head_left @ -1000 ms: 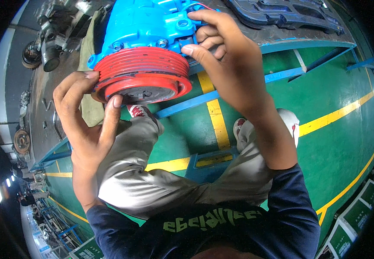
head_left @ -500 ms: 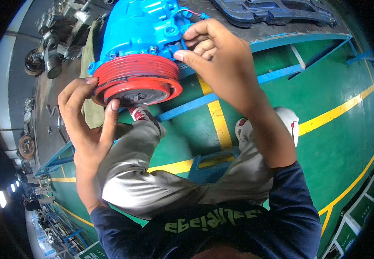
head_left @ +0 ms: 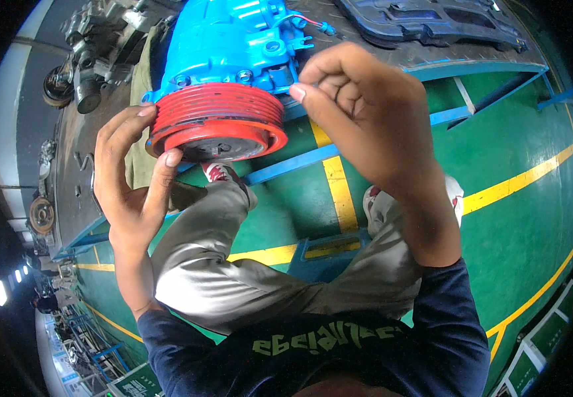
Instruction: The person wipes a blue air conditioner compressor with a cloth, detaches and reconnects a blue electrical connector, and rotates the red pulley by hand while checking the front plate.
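An air-conditioning compressor with a blue body (head_left: 223, 49) lies on the bench at top centre, its grooved red pulley (head_left: 220, 109) facing me. My left hand (head_left: 127, 159) grips the pulley's left rim, fingers on the outer edge and thumb at the front face. Just right of the blue body is my right hand (head_left: 372, 106), fingers loosely curled and thumb apart from them. Nothing shows between those fingers. Its thumb tip appears close to the body's right edge; whether it touches I cannot tell. A short wire with a blue connector (head_left: 326, 28) sticks out at the body's upper right.
The bench top (head_left: 74, 185) is dark, with a blue frame. A greenish cloth (head_left: 142, 155) lies beneath the compressor's left side. Metal machine parts (head_left: 88, 66) stand at the far left, and a dark moulded panel (head_left: 432, 23) lies at the far right. Under my knees is a blue stool (head_left: 309, 264).
My right hand has drawn back from the compressor's right side, moving right, and its fingers have come off the blue body. The left hand keeps its hold on the pulley. The view has shifted slightly.
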